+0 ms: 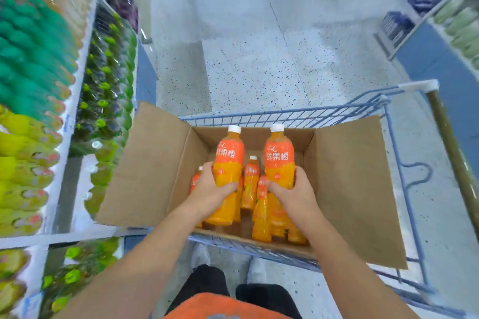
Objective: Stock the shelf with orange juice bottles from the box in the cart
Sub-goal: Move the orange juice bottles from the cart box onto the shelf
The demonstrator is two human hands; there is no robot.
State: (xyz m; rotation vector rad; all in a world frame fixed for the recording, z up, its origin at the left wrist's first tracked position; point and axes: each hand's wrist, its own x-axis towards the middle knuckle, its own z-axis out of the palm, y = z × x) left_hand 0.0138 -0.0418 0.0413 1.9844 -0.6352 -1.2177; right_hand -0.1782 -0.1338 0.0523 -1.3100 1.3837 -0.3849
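An open cardboard box [347,179] sits in a blue wire cart [399,163] in front of me. My left hand [210,189] grips one orange juice bottle [229,155] with a white cap and an orange label, held up above the box. My right hand [293,189] grips a second orange juice bottle [279,155] the same way. Several more orange juice bottles [250,184] stand inside the box below my hands. The shelf [77,101] runs along my left side.
The left shelf holds rows of green-capped and yellow bottles [33,80]. An open gap [83,189] shows on the shelf near the box's left flap [147,163]. Speckled floor [259,59] lies ahead. Another shelf unit [456,33] stands at the right.
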